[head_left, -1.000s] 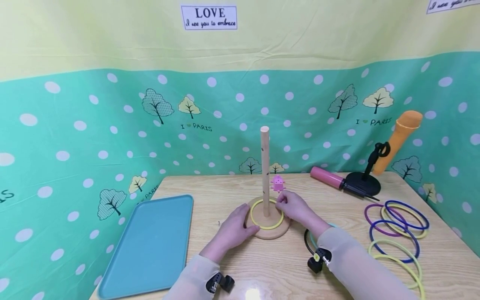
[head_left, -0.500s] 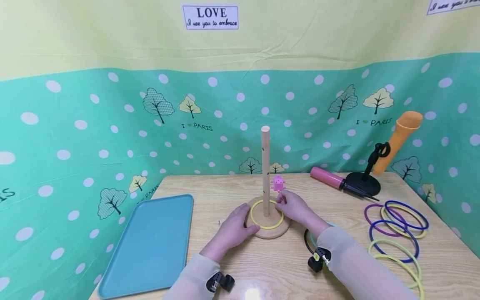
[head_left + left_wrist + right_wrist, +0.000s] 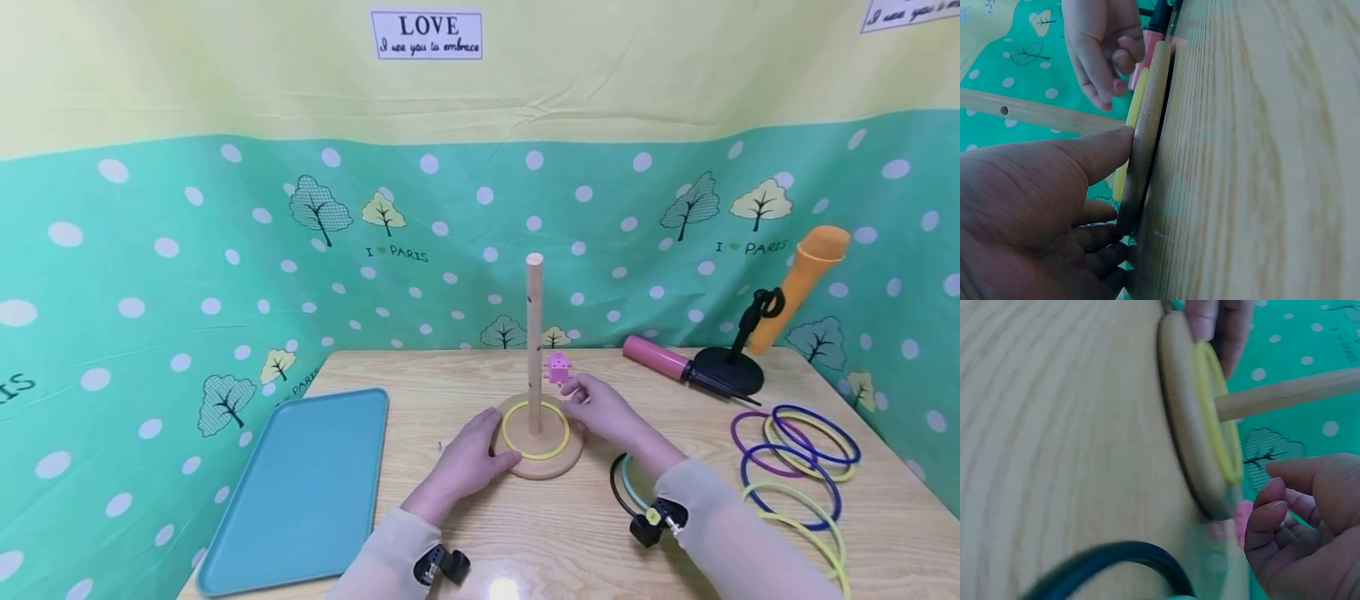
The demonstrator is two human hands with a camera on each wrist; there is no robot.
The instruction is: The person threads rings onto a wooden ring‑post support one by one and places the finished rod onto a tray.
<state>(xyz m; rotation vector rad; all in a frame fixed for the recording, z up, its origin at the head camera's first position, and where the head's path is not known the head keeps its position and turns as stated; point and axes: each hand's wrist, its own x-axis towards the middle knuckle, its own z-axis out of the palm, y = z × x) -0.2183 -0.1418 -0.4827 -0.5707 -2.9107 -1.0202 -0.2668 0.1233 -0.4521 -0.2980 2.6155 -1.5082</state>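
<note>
A wooden ring-toss stand [image 3: 535, 333] with an upright peg and round base [image 3: 545, 469] stands mid-table. Around the peg, flat on the base, lies a yellow ring [image 3: 567, 434]. My left hand [image 3: 467, 457] holds the base at its left side; in the left wrist view the thumb [image 3: 1107, 150] presses by the ring and the fingers reach the rim. My right hand [image 3: 606, 410] is just right of the base, apart from the ring, fingers loosely bent around nothing in the right wrist view. Behind it sits a small pink toy [image 3: 558, 368].
A blue tray [image 3: 300, 492] lies at the left. Several coloured rings [image 3: 795, 479] overlap at the right, and a black ring [image 3: 617, 487] and a teal one lie near my right wrist. A pink pump [image 3: 656, 357] and an orange microphone [image 3: 798, 283] on a black stand are at the back right.
My right hand has let go of the yellow ring and moved slightly right. The ring stays on the base, and my left hand holds its place.
</note>
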